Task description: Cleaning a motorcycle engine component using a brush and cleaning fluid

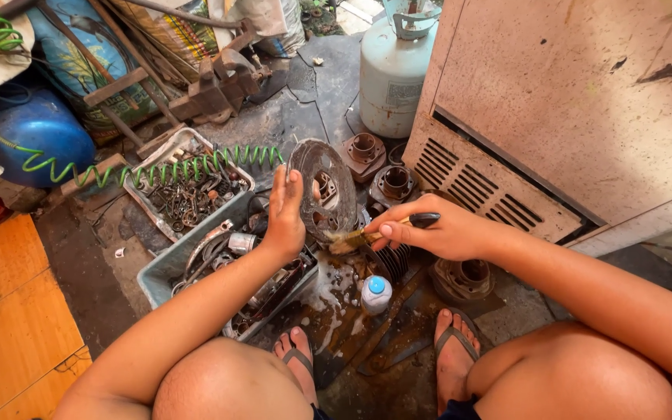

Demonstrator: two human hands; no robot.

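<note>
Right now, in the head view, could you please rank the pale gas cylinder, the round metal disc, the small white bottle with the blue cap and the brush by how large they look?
1. Pale gas cylinder, though it stands farthest and its top is cut off.
2. Round metal disc, held upright by the left hand.
3. Brush in the right hand, partly hidden.
4. Small white bottle with the blue cap.

The stained, wet concrete floor (328,85) carries a grey parts tray (166,268), a white gas cylinder (392,74), rusty engine cylinders (395,183) and a small blue-capped bottle (376,294).

Repair workshop: oily floor (328,101), trays of metal parts (188,194), engine cylinders (395,183), gas cylinder (393,74), coiled air hose (157,167).
</note>
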